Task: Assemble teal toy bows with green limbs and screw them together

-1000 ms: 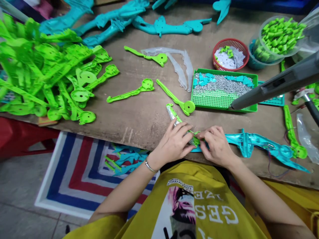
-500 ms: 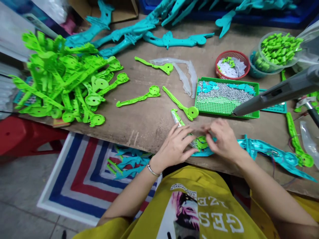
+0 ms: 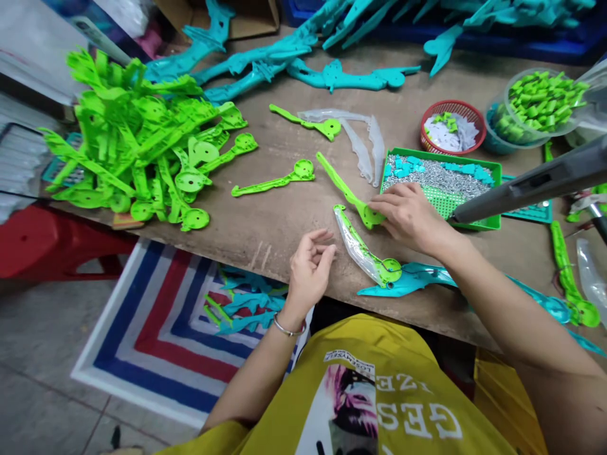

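My right hand point(image 3: 410, 218) has its fingertips closed on the round end of a long lime-green plastic part point(image 3: 342, 182), which points away to the upper left. My left hand point(image 3: 313, 264) hovers near the table's front edge, fingers loosely curled and apart from the thumb, with nothing visible in it. Between the hands lies a curved clear plastic piece point(image 3: 356, 249) against another green part point(image 3: 390, 270) with a round end. A dark wire shows on that round end. It rests by the tip of a turquoise plastic shell point(image 3: 417, 278), partly hidden under my right forearm.
A heap of green parts point(image 3: 142, 139) covers the left side. Turquoise shells point(image 3: 332, 77) lie along the back. A green tray point(image 3: 497, 189) holds screws and small turquoise pieces, below a red basket point(image 3: 478, 142). A grey bar-shaped tool point(image 3: 526, 180) juts in from the right.
My right hand has left the part at the front edge and moved up onto the long green part. My left hand has drawn back to the left, uncovering the clear piece.
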